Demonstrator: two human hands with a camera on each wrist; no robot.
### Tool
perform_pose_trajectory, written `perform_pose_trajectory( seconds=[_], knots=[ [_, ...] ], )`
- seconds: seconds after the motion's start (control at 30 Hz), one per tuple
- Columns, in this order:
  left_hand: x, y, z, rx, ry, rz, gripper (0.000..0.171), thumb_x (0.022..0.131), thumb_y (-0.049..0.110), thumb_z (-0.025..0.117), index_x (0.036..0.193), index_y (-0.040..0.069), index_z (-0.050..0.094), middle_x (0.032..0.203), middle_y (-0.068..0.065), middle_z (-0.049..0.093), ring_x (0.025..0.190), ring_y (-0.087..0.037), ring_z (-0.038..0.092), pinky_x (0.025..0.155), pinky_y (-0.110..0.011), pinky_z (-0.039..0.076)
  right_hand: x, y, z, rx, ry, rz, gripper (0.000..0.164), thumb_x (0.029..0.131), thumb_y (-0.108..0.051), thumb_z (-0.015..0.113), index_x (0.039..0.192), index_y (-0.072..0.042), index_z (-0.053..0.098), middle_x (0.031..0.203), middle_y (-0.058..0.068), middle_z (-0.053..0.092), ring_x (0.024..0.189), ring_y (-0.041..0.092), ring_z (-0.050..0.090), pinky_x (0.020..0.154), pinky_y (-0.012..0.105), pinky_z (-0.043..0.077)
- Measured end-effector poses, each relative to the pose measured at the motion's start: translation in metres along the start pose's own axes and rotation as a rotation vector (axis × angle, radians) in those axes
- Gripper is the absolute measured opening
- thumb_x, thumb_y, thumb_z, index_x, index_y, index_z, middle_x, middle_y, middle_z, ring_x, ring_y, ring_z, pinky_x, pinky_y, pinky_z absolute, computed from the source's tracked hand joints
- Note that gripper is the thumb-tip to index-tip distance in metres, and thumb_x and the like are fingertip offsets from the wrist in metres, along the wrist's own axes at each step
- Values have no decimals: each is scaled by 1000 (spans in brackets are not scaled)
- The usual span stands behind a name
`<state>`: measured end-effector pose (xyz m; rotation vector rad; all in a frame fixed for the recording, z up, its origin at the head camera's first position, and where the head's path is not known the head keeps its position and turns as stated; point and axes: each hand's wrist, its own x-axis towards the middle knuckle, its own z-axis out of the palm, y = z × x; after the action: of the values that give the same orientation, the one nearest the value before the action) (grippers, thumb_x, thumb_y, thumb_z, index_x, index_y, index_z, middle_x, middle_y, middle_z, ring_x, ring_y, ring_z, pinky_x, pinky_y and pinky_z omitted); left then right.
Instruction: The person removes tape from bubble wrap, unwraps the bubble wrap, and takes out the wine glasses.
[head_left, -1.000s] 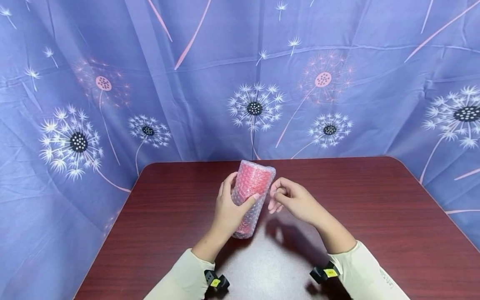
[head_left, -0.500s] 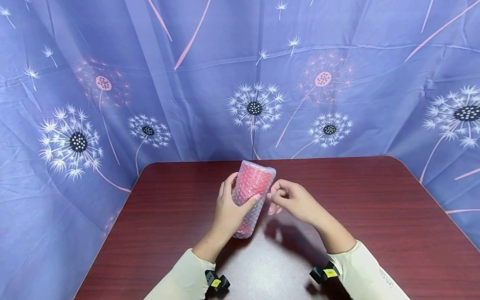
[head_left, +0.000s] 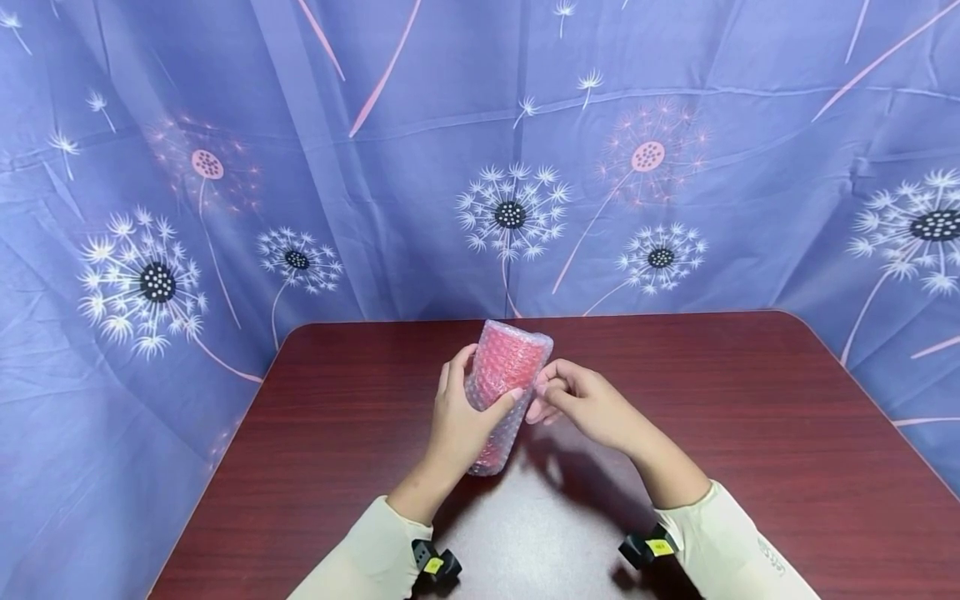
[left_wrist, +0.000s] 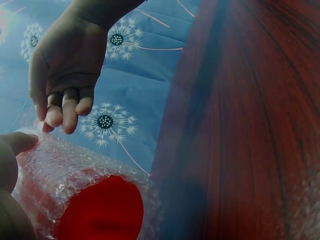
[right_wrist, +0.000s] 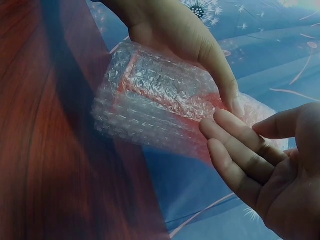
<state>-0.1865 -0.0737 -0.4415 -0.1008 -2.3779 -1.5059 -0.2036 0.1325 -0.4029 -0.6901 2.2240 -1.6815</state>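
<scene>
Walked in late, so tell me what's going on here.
A person holds a red thing in bubble wrap, tilted over the table, with the left hand. The right hand is at the wrap's side, near the left thumb; whether it grips the wrap is hard to tell. The wrap is not yet off.
</scene>
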Motion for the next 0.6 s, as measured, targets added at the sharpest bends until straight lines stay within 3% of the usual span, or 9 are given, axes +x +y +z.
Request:
perform_pose_trajectory(
  seconds=[0.23,0.37,0.6],
  knots=[
    [1,-1,0,11,18,16,85,77,45,86,149,25,43,138,-3,53,121,-23,55,101,-47,48,-1,-2,2,17,-44,-29,22,107,-9,43,119,9,49,103,28,73,92,32,75,83,49,60],
    [1,-2,0,10,20,24,86,77,43,86,149,22,43,137,-4,53,121,-24,55,100,-48,48,-1,0,1,19,-49,-24,21,108,-10,43,118,8,46,108,28,73,95,37,75,81,42,61],
    [2,-3,0,17,11,9,86,78,43,85,149,26,42,138,-2,52,122,-23,55,101,-47,48,0,2,0,-7,-29,-16,21,107,-14,47,114,6,49,104,26,74,90,40,74,75,38,61]
  ],
)
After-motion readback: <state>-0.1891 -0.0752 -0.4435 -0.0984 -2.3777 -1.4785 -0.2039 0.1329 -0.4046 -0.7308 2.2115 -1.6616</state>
